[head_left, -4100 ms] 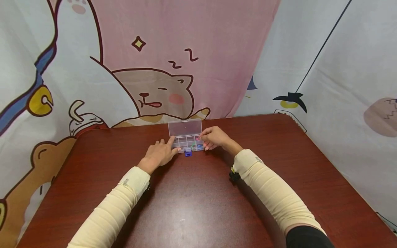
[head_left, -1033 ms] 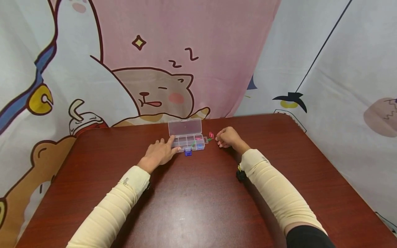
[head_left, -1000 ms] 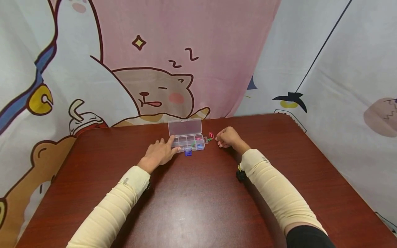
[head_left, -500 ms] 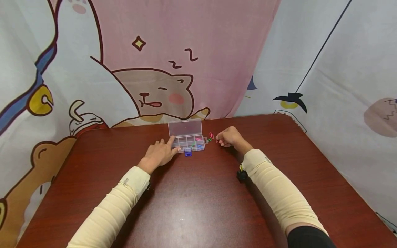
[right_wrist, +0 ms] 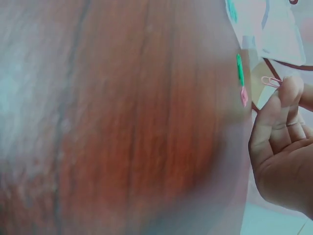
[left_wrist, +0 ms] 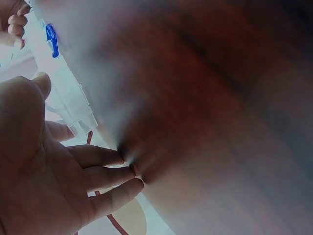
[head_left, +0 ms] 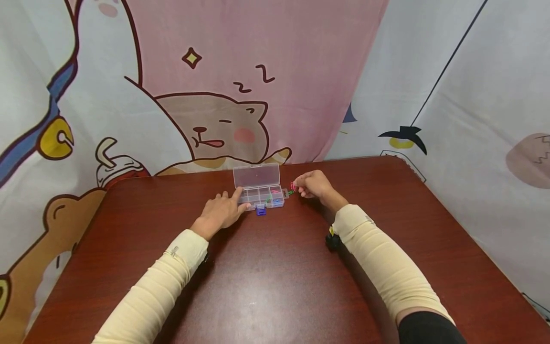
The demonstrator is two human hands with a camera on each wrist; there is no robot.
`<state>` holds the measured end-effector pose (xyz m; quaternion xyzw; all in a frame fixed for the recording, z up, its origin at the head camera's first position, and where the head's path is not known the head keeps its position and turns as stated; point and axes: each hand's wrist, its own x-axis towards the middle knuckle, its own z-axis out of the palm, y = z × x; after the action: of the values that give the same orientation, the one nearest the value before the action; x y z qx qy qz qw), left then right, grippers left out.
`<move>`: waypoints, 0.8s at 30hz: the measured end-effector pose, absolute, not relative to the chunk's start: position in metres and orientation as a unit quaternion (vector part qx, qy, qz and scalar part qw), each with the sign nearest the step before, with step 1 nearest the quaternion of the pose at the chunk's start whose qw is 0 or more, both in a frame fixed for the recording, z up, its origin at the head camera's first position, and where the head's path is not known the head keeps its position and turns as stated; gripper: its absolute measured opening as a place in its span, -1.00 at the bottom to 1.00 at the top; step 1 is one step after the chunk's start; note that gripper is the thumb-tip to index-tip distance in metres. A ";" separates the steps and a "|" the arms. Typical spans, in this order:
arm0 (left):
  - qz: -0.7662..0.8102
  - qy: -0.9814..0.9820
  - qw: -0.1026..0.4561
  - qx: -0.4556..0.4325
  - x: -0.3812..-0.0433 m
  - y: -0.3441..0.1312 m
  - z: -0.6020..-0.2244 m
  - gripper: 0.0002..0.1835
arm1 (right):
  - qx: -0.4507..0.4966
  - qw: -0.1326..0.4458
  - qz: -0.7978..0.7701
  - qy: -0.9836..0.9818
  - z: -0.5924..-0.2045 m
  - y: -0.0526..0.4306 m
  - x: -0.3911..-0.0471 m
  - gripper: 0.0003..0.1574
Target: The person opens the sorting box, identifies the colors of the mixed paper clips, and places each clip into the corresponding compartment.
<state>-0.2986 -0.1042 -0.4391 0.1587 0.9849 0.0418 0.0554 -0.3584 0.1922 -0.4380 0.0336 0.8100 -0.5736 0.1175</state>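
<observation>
A clear compartment box (head_left: 253, 198) stands on the table with its lid (head_left: 257, 177) raised. My left hand (head_left: 221, 211) rests at its left end, forefinger and thumb straight against the back and front corners. The other fingers spread on the table, as the left wrist view shows. My right hand (head_left: 318, 185), just right of the box, pinches a pink paper clip (right_wrist: 270, 82) between thumb and forefinger. Below it lie a green paper clip (right_wrist: 240, 70) and another pink clip (right_wrist: 244, 96). Inside the box are pink clips (head_left: 275, 191), green clips (head_left: 269, 198) and blue clips (head_left: 277, 201).
The box's blue latch (head_left: 260, 210) hangs open at the front. A reddish-brown table (head_left: 258, 267) extends toward me. Right behind its far edge hangs a curtain (head_left: 322, 86) printed with cartoon animals.
My right hand moved from the box's right end to the table beside it, took up a pink paper clip there and has shifted slightly left with it. The left hand stays in place.
</observation>
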 end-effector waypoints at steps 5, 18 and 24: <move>0.039 0.985 0.054 0.161 -0.299 -0.105 -0.439 -0.27 | 0.018 0.096 -0.594 0.799 -0.433 0.184 -0.359 -0.72; 0.034 0.985 0.054 0.161 -0.300 -0.105 -0.439 -0.27 | -0.035 0.109 -0.604 0.789 -0.428 0.166 -0.357 -0.66; 0.035 0.985 0.051 0.163 -0.300 -0.104 -0.440 -0.28 | -0.035 0.122 -0.611 0.781 -0.432 0.160 -0.357 -0.67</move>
<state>-0.3000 -0.1043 -0.4403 0.1628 0.9847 0.0352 0.0506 -0.3569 0.1604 -0.4317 -0.0345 0.7811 -0.6113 0.1222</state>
